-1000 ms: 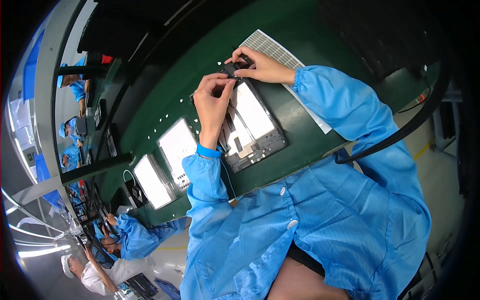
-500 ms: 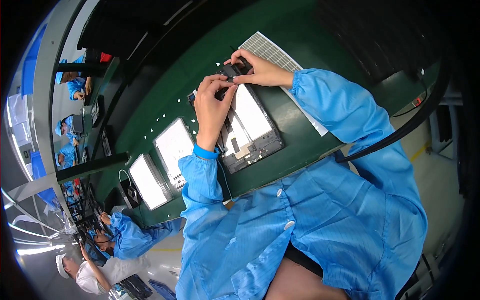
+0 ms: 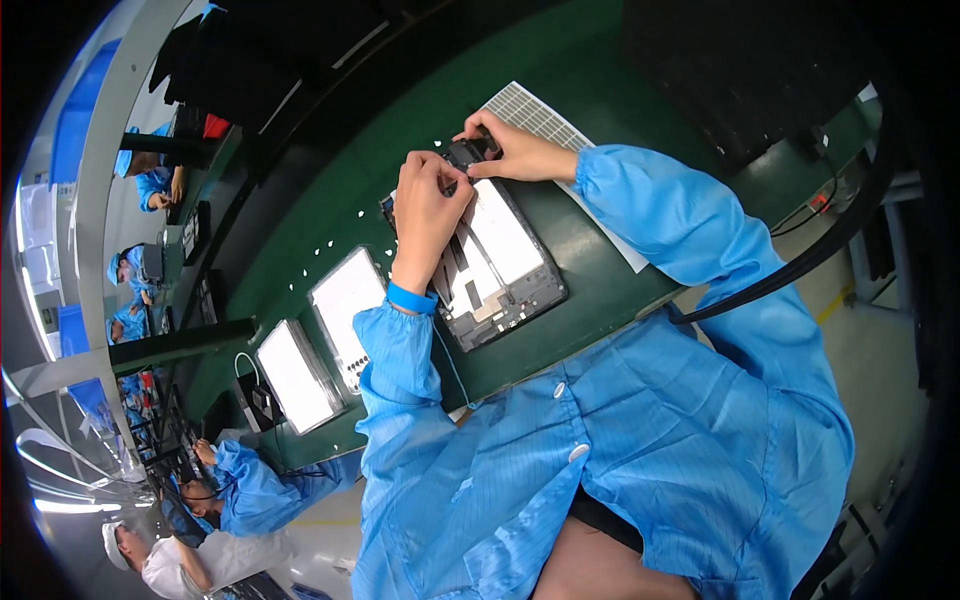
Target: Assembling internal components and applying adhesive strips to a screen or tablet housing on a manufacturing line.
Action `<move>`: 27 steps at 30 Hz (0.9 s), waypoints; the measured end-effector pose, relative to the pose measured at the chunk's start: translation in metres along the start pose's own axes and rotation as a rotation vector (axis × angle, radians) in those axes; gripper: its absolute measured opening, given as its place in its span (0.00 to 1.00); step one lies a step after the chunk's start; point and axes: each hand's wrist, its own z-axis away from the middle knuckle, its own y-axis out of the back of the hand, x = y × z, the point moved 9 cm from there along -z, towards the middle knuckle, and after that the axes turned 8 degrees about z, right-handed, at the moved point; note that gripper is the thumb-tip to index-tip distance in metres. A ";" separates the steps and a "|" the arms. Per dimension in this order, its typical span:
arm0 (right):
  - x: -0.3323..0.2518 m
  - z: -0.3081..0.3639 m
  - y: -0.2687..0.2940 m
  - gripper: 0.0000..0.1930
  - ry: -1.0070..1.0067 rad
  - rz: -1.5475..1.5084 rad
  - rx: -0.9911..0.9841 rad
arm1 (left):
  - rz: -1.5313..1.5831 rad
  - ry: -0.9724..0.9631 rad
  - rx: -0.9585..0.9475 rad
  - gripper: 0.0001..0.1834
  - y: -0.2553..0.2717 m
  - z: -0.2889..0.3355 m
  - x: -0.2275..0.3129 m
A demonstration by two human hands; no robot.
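Observation:
An opened tablet-like device (image 3: 515, 240), with a black frame and large white panels inside, lies on the green bench in front of me. At its far end sits a small black part (image 3: 462, 154). My right hand (image 3: 515, 153) grips this part from the right, thumb on the near side and fingers curled over the far side. My left hand (image 3: 425, 212), with a blue band at the wrist, is closed in a pinch just left of the part, above the device's far left corner. What lies between its fingertips is too small to make out.
A sheet with a grid of pale labels (image 3: 545, 110) lies beyond and right of the device. Left are a white sheet (image 3: 345, 300) with black dots and a stack of white panels (image 3: 298, 375). White scraps dot the green bench (image 3: 600, 285). Co-workers sit farther left.
Both hands stay at the device's far end. The right fingers have shifted on the black part, and more of it shows. The whole view has tilted slightly.

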 end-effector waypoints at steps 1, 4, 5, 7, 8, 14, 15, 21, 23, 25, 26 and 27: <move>-0.005 0.008 0.004 0.24 0.008 0.012 0.084 | 0.003 0.003 0.013 0.09 0.004 0.002 0.000; -0.020 0.042 0.019 0.22 0.070 0.183 0.226 | -0.106 -0.153 0.082 0.20 0.021 0.017 0.015; -0.030 0.059 0.028 0.21 0.061 0.250 0.244 | -0.092 -0.161 0.096 0.20 0.027 0.030 0.018; -0.034 0.081 0.018 0.20 0.021 0.259 0.118 | 0.055 -0.024 0.218 0.32 0.047 0.066 0.001; -0.037 0.086 0.009 0.20 -0.034 0.248 0.070 | 0.170 0.085 0.225 0.37 0.039 0.089 -0.025; -0.089 0.066 -0.028 0.21 0.113 -0.245 0.133 | 0.879 0.297 0.390 0.43 0.020 0.138 -0.045; -0.094 0.055 -0.029 0.23 0.168 -0.303 0.159 | 0.883 0.285 0.431 0.43 0.026 0.144 -0.044; -0.056 -0.105 -0.042 0.22 -0.101 -0.603 0.173 | 1.016 0.106 0.682 0.36 0.059 0.169 -0.056; -0.015 -0.178 -0.040 0.25 -0.069 -0.552 0.285 | 1.012 0.184 0.638 0.31 0.043 0.174 -0.052; 0.045 -0.231 -0.028 0.30 -0.046 -0.346 0.557 | 0.919 0.150 0.404 0.27 0.037 0.161 -0.024; 0.049 -0.244 -0.032 0.28 0.039 -0.202 0.598 | 0.848 0.133 0.352 0.24 0.036 0.158 -0.013; 0.046 -0.250 -0.032 0.26 0.116 -0.053 0.641 | 0.782 0.119 0.295 0.22 0.033 0.154 -0.002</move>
